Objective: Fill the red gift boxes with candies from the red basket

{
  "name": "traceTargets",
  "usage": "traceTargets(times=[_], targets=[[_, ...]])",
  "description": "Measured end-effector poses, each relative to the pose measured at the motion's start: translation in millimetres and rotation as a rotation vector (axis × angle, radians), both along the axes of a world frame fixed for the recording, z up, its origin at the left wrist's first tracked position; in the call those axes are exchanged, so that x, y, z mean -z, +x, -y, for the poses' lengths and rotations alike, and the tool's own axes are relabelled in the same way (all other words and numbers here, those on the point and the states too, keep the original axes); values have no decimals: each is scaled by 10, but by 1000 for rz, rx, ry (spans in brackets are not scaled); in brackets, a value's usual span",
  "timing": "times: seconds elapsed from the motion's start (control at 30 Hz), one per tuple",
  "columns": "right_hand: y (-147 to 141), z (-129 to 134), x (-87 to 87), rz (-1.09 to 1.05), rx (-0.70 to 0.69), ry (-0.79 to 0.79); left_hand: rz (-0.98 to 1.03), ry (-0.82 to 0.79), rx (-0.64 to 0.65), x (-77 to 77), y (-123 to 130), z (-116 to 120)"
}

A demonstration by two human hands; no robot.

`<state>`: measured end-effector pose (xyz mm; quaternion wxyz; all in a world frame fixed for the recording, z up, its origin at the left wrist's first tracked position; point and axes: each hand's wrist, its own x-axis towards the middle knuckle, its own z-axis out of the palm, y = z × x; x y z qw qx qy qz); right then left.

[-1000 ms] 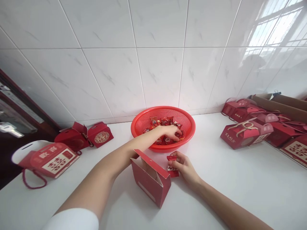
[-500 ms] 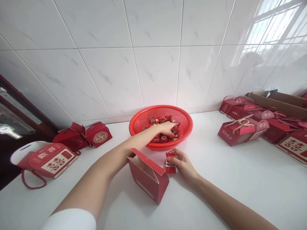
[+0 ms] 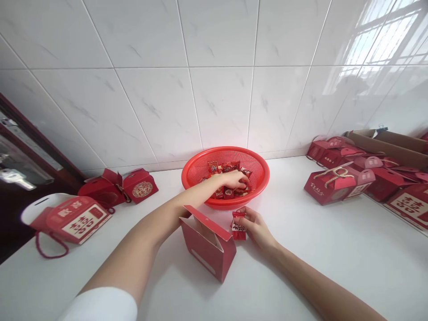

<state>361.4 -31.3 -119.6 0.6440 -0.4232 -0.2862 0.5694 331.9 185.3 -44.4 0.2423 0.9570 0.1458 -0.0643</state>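
My left hand [image 3: 236,179] reaches into a red plastic colander [image 3: 192,171] of red-wrapped candies [image 3: 229,193]. Its fingers curl down among the wrappers, and what lies under the fingertips is hidden. Between the thumb and fingers of my right hand [image 3: 255,226] is a candy packet [image 3: 238,227] in a red wrapper with a white label and dark lettering, just above the table in front of the colander. A red gift box [image 3: 209,247] stands between my arms with its top partly open; I cannot see what is inside.
Red gift boxes [image 3: 82,218] with cord handles lie at the left, beside another pair [image 3: 143,185]. At the right sits a box with a twine bow [image 3: 339,180], near several more boxes and an open cardboard carton [image 3: 388,145]. A tiled wall [image 3: 220,107] rises behind the table.
The fingers of my left hand have curled in further among the candies. My right hand keeps its packet in nearly the same place. The view has shifted slightly.
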Motion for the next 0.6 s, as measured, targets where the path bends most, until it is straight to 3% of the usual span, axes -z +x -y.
traceTargets(times=[0.3,0.6], targets=[[11,0,-15,-6,-23,-17,231,-21,-185,-280,-78,128],[45,38,-118,-7,-25,-5,483,-239,-143,-550,-527,496]])
